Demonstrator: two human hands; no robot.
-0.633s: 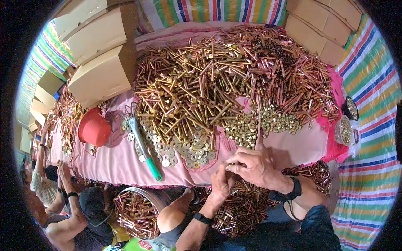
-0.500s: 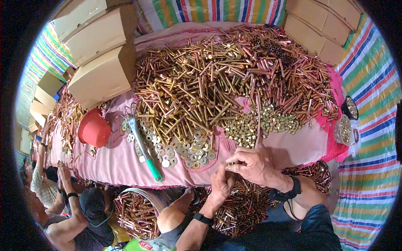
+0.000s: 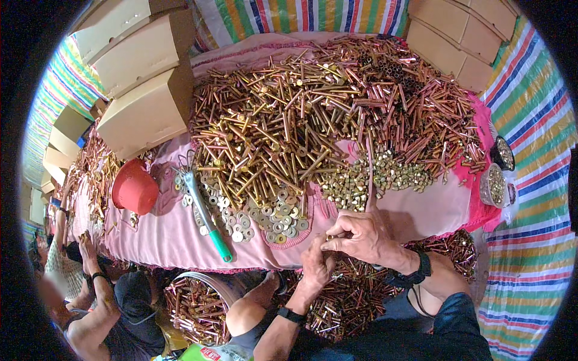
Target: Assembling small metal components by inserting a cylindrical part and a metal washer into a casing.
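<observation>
Over the table's front edge my two hands meet. Between the thumb and forefinger of my right hand (image 3: 359, 236) is a small brass-coloured nut (image 3: 330, 238). My left hand (image 3: 316, 260) is closed just beside it, fingers curled; whatever it holds is hidden behind the fingers. Just beyond my hands lies a heap of small brass-coloured nuts (image 3: 361, 186). Flat washers (image 3: 283, 222) are spread to its left. Behind them rises a large pile of long gold-coloured bolts (image 3: 265, 132), with coppery metal sleeves (image 3: 415, 114) on the right.
A green-handled tool (image 3: 218, 245) and a red plastic tub (image 3: 135, 186) sit on the pink cloth (image 3: 162, 240). Cardboard boxes (image 3: 144, 111) are stacked at left. Small bowls (image 3: 494, 185) stand at right. Below are a bucket of metal parts (image 3: 195, 298) and, at left, another person (image 3: 99, 307).
My hands stay almost in place; my right fingertips have shifted slightly and the small nut shows more clearly between them. At left, the other person's hands and head have moved a little.
</observation>
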